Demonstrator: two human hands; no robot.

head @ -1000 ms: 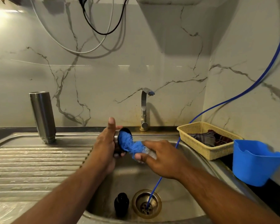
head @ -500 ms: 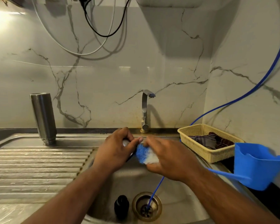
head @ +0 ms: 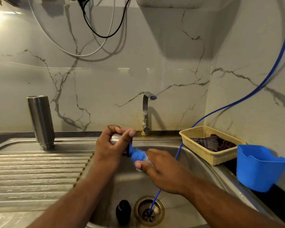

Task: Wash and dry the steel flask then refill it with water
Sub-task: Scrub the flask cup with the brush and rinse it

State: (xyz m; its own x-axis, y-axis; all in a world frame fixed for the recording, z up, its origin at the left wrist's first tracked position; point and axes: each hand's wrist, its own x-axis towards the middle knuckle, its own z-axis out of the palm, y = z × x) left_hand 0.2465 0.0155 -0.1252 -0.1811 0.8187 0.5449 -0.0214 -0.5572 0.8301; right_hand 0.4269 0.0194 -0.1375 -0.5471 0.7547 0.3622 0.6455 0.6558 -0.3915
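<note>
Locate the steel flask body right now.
Head view, left side: the steel flask stands mouth-down at the back of the drainboard, well left of the tap.

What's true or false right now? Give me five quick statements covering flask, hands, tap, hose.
1. The steel flask stands mouth-down on the drainboard. True.
2. The left hand holds the flask body. False: its fingers grip a small steel cap; the flask stands apart at the left.
3. The right hand presses a blue scrubber into the cap. True.
4. Water runs from the tap. False: no stream shows.
5. The blue hose ends in the yellow basket. False: it runs down into the drain.
</note>
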